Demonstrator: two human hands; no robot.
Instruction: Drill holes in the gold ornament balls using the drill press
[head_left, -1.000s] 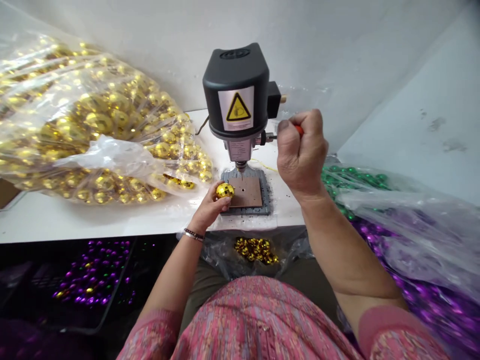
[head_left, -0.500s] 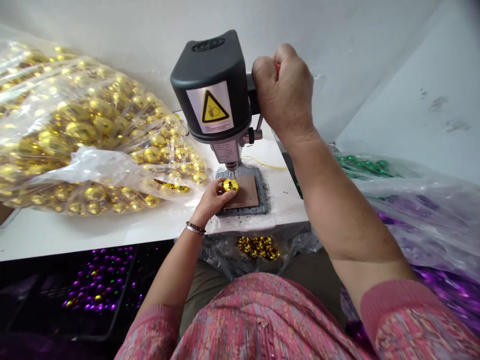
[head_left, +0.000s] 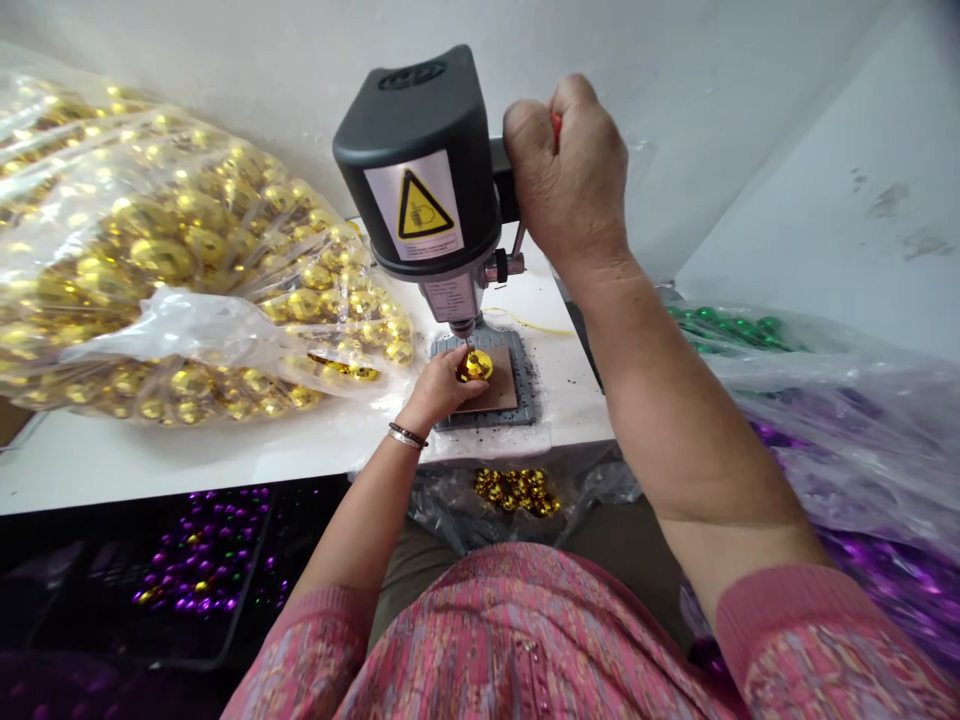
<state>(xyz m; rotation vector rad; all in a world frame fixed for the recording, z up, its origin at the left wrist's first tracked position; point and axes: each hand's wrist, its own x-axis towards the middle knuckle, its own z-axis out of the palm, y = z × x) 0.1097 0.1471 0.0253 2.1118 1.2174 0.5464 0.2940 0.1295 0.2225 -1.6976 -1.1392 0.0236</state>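
Between the thumb and fingers of my left hand (head_left: 441, 384) is a shiny gold ball (head_left: 478, 366) with a faceted, mirror-like surface. It rests on or just above a brown board (head_left: 496, 392), directly beneath the chuck of a dark bench drill press (head_left: 412, 160). Whether the bit touches the ball is too small to tell. My right hand (head_left: 570, 180) is closed round the drill's feed lever at the upper right; a bit of red shows between its fingers. Under the board sits the grey drill base (head_left: 525, 375), sprinkled with dark crumbs.
A large clear bag of gold balls (head_left: 161, 260) fills the left of the white table (head_left: 292, 455). Gold balls (head_left: 517, 490) lie in a plastic bag over my lap. Bags with green balls (head_left: 731, 325) and purple balls (head_left: 892, 590) stand at right. Purple balls (head_left: 202, 550) are at lower left.
My left hand has moved right with the gold ball, bringing it under the drill chuck. My right hand keeps its grip on the lever. The view has shifted slightly.
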